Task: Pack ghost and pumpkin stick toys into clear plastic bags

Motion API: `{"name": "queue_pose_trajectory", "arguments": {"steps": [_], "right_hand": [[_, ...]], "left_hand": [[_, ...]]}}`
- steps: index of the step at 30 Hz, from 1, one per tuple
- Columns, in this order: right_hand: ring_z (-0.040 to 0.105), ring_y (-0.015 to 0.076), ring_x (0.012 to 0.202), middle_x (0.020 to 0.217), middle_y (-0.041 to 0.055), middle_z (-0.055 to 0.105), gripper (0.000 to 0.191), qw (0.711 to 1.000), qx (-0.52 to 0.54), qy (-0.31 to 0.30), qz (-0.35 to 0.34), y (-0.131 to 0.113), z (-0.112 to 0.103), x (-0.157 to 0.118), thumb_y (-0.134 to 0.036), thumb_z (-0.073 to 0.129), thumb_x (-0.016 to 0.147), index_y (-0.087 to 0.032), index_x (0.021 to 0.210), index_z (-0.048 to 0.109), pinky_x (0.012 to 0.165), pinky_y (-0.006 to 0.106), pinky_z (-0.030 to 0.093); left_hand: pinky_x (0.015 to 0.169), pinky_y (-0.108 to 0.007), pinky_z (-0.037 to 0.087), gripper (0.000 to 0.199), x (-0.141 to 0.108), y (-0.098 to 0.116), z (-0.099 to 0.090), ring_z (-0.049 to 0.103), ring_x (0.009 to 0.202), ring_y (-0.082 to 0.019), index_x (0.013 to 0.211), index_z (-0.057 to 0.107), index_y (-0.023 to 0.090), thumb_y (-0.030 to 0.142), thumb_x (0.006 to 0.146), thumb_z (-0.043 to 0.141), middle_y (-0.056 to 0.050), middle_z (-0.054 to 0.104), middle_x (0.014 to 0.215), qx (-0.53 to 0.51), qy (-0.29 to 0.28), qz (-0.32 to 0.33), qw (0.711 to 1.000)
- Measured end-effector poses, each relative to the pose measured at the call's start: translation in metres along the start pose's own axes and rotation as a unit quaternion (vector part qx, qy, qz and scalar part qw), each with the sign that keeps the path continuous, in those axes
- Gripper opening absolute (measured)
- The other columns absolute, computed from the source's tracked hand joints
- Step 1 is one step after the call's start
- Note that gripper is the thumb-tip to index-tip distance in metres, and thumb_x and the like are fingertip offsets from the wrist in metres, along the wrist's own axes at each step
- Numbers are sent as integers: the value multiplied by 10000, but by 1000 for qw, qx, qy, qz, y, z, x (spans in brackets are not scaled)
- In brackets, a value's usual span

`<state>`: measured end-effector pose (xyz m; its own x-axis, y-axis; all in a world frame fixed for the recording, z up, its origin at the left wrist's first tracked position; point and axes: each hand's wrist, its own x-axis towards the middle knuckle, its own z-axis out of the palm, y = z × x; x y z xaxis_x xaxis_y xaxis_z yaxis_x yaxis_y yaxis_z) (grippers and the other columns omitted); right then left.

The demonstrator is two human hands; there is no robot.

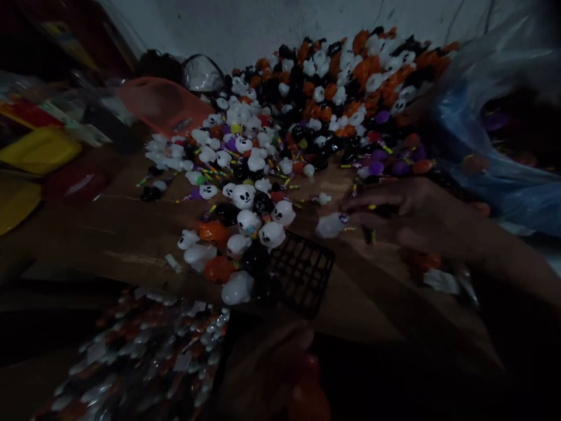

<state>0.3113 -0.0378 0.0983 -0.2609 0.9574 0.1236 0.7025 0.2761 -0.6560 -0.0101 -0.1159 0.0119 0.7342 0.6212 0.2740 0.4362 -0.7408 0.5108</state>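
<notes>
A brown table (109, 234) carries a big heap of toys (307, 99) in white, orange, black and purple, spilling toward its near edge. A blue plastic bag (495, 164) lies right of the heap. A black grid tray (302, 272) sits at the heap's near end. The right hand (407, 213), right of the tray, pinches a white ghost toy (329, 225) at its fingertips. The left hand (272, 362) is below the tray, too dark to tell its grip.
</notes>
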Motion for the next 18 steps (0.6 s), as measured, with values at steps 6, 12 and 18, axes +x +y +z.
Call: {"name": "queue_pose_trajectory", "arguments": {"steps": [6, 12, 18], "right_hand": [[648, 141, 766, 882, -7, 706, 133, 999, 32, -16, -13, -43, 48, 8, -205, 612, 819, -222, 922, 694, 643, 229, 468], [606, 104, 682, 812, 1, 689, 181, 997, 54, -44, -20, -52, 91, 21, -99, 591, 776, -177, 895, 703, 580, 196, 412], [631, 109, 789, 903, 6, 696, 125, 981, 193, 2, -32, -47, 89, 6, -245, 595, 875, -167, 943, 665, 684, 205, 466]], "left_hand": [[870, -209, 555, 405, 0, 1, -10, 648, 1050, -154, 1259, 515, 213, 292, 866, 570, -46, 659, 1196, 35, 27, 44, 998], [819, -154, 556, 313, 4, 17, -47, 674, 974, -108, 1158, 568, 225, 250, 847, 600, -8, 706, 1094, 101, 56, 27, 993], [736, -221, 600, 335, -8, 17, -63, 682, 956, -150, 1212, 543, 297, 235, 883, 522, 1, 700, 1107, 55, 65, -14, 996]]}}
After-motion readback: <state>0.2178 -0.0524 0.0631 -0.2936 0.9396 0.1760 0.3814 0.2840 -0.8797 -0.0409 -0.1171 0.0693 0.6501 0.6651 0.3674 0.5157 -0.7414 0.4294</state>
